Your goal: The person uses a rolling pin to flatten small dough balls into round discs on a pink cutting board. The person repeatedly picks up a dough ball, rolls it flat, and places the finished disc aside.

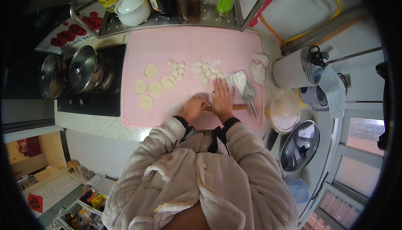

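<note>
My right hand point(222, 98) lies flat, its palm over a wooden rolling pin point(240, 107) on a pink silicone mat point(194, 44). Beside the pin's left end is my left hand point(194, 107), fingers curled at the edge of a piece of dough that is mostly hidden. Several flat dough rounds point(155, 88) lie to the left. Two clusters of small dough pieces, one at centre left point(175, 72) and one at centre right point(205, 71), sit farther back amid loose flour. A metal scoop point(249, 93) holding flour point(239, 80) rests right of my right hand.
A crumpled cloth or bag point(259, 68) lies on the mat's right edge. Behind stands a metal rack point(207, 13) with bottles and a white lidded pot point(133, 9). Lidded pots point(84, 70) stand at the stove, left. A round plastic container point(284, 110) and a glass lid point(299, 146) are at right.
</note>
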The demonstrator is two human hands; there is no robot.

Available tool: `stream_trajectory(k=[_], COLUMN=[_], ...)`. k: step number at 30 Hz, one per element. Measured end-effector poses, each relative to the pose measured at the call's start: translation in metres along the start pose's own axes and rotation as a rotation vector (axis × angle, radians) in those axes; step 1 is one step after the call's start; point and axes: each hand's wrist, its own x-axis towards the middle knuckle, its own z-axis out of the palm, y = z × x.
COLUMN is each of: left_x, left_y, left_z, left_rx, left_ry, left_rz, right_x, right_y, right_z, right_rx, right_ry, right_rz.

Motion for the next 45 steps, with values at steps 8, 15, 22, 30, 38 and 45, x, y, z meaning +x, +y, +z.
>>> stream_trajectory(k=[8, 15, 22, 30, 38, 45], left_x=[-0.009, -0.018, -0.015, -0.012, -0.007, -0.013], left_y=[-0.025, -0.01, 0.012, 0.015, 0.011, -0.001], left_z=[0.008, 0.019, 0.016, 0.021, 0.026, 0.025], left_rx=[-0.19, -0.383, -0.254, -0.074, -0.073, -0.227], left_ry=[0.133, -0.079, -0.18, 0.012, 0.064, 0.112], left_rz=[-0.204, -0.181, -0.103, 0.009, 0.015, -0.18], right_x=[-0.088, -0.121, -0.112, -0.055, -0.035, -0.111], right_y=[0.001, 0.038, 0.034, 0.019, 0.015, 0.019], right_z=[-0.009, -0.024, -0.027, -0.011, -0.009, -0.026], right_rx=[0.084, 0.161, 0.159, -0.031, -0.057, 0.061], right_ry=[-0.068, -0.154, -0.147, -0.088, -0.094, -0.29], right_rz=[-0.089, -0.291, 0.003, 0.113, 0.117, 0.138])
